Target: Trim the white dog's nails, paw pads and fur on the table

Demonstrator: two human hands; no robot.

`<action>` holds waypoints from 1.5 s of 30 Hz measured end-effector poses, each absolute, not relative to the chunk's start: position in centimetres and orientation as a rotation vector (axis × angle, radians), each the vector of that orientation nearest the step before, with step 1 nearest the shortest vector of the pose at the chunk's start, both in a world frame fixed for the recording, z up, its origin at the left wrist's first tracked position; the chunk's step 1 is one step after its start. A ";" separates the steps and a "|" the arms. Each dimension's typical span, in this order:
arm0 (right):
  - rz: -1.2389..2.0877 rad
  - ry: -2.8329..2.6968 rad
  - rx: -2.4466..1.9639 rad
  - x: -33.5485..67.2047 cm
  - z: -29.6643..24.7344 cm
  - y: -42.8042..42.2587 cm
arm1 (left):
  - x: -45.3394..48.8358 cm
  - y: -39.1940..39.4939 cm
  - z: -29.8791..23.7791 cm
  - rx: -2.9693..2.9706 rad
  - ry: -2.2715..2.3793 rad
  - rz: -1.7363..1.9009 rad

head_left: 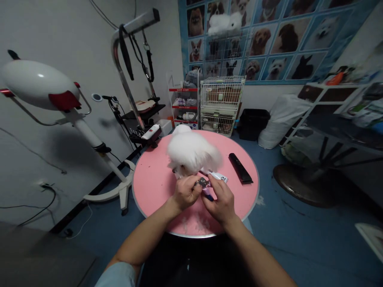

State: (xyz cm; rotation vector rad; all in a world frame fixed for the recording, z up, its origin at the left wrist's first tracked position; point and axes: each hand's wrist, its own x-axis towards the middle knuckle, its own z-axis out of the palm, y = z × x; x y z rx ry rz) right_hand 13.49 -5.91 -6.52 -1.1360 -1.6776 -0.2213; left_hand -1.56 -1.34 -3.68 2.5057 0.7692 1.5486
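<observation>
A fluffy white dog (193, 150) is on a round pink grooming table (151, 187), its head low and toward me. My left hand (186, 193) is closed on one of the dog's paws, which the fingers mostly hide. In my right hand (222, 200) is a nail clipper (204, 182) with a dark metal head and purple and blue handles. The clipper's head is close against my left fingertips. Just beyond my right hand lies a white item with a dark print (220, 176). To the right, a long black hair clipper (240, 168) rests on the table.
Loose white hair lies near the table's front edge. A white stand dryer (42, 83) and a metal grooming arm (128, 83) with hanging straps stand left. Wire cages (223, 103), a black bin (253, 123) and a white sack (281, 119) are behind. Another round table (344, 131) stands right.
</observation>
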 end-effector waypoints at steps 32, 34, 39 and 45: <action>-0.296 -1.640 -1.248 12.9 -6.5 -6.3 | -1.3 -0.9 -3.7 2.540 0.704 1.627; -0.321 -1.636 -1.262 12.9 -6.7 -6.2 | -1.2 -0.9 -3.7 2.555 0.705 1.635; -0.245 -1.635 -1.214 13.1 -7.0 -6.1 | -1.1 -0.8 -3.6 2.555 0.725 1.667; -0.259 -1.688 -1.143 14.1 -6.2 -6.1 | -1.2 -0.7 -3.0 2.609 0.654 1.531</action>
